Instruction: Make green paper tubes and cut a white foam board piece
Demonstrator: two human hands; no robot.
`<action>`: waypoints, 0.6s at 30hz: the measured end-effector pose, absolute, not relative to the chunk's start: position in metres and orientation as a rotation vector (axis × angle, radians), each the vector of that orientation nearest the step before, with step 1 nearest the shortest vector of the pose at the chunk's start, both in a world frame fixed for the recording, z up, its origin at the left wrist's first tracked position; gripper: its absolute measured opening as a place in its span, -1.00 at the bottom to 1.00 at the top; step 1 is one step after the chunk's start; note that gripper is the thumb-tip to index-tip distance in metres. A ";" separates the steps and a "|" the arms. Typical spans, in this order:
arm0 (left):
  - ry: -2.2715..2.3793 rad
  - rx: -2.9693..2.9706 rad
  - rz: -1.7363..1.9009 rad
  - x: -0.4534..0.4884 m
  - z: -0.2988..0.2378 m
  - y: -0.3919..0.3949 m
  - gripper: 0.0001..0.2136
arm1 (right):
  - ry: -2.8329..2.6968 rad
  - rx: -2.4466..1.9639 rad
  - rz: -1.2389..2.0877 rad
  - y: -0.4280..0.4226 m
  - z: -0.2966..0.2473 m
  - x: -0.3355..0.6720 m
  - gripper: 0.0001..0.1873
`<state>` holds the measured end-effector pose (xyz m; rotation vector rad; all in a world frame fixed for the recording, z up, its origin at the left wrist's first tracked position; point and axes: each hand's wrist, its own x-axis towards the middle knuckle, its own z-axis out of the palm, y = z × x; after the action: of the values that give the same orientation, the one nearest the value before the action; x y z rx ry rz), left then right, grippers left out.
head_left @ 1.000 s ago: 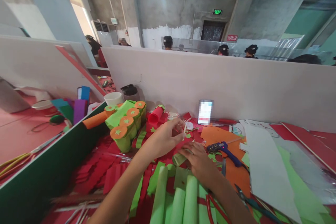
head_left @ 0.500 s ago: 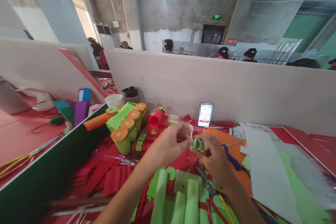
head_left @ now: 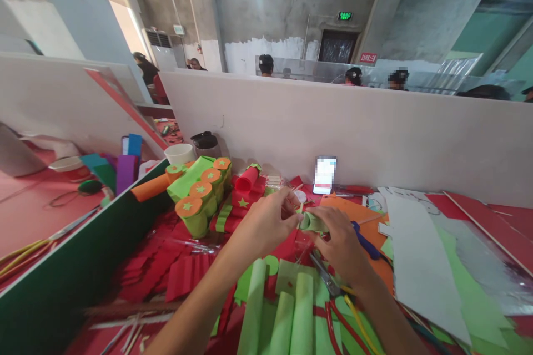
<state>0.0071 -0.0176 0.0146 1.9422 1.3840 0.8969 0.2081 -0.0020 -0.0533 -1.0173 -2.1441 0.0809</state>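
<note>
My right hand (head_left: 339, 236) is closed around a small light-green rolled tube (head_left: 311, 222), its open end turned toward my left hand. My left hand (head_left: 270, 216) pinches a thin pale stick (head_left: 301, 208) between thumb and fingers, right at the rim of that tube. Whether stick and tube touch, I cannot tell. Below the hands lie longer green rolls (head_left: 302, 310) and scissors (head_left: 327, 277) with red and yellow handles. A blue-handled tool (head_left: 366, 241) rests just beyond my right wrist.
Green-and-orange rolled pieces with stars (head_left: 195, 213) stand at the left, near a red roll (head_left: 247, 178). A phone (head_left: 325, 175) leans against the white partition (head_left: 266, 116). White sheets (head_left: 420, 266) lie at the right, and a green board edge (head_left: 83, 266) borders the left.
The green tube has tilted, so less of its inside shows. Both hands keep their hold close together. The whole view has shifted slightly.
</note>
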 end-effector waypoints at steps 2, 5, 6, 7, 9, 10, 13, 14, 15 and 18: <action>1.416 1.981 0.880 0.002 0.015 -0.016 -0.90 | -2.078 -1.055 0.121 -0.001 -0.047 0.214 -0.67; 1.617 2.081 0.759 -0.004 0.014 -0.010 -0.88 | -1.933 -1.149 0.237 0.000 -0.034 0.228 -0.63; 1.718 2.114 0.698 -0.005 0.013 -0.008 -0.88 | -1.897 -1.176 0.279 0.000 -0.029 0.234 -0.60; 1.806 2.151 0.635 -0.006 0.012 -0.007 -0.88 | -1.877 -1.195 0.325 0.000 -0.025 0.239 -0.58; 1.864 2.252 0.521 -0.003 0.011 -0.009 -0.87 | -1.892 -1.229 0.395 -0.002 -0.015 0.249 -0.54; 1.824 2.302 0.470 -0.001 0.011 -0.012 -0.84 | -1.923 -1.255 0.413 -0.004 -0.011 0.253 -0.52; 1.609 2.378 0.329 0.015 0.006 -0.033 -0.68 | -2.061 -1.373 0.375 -0.009 0.001 0.266 -0.47; 1.566 2.380 0.284 0.024 0.001 -0.043 -0.61 | -2.103 -1.406 0.342 -0.011 0.003 0.269 -0.47; 1.530 2.381 0.206 0.033 -0.005 -0.055 -0.53 | -2.136 -1.429 0.309 -0.012 0.006 0.273 -0.46; 1.649 2.346 -0.051 0.061 -0.032 -0.090 -0.34 | -2.204 -1.461 0.263 -0.015 0.010 0.283 -0.46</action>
<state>0.0613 -0.0899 -0.0321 2.3456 1.6491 -0.0513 0.2831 -0.0152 0.0101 -1.4613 -2.2043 0.2626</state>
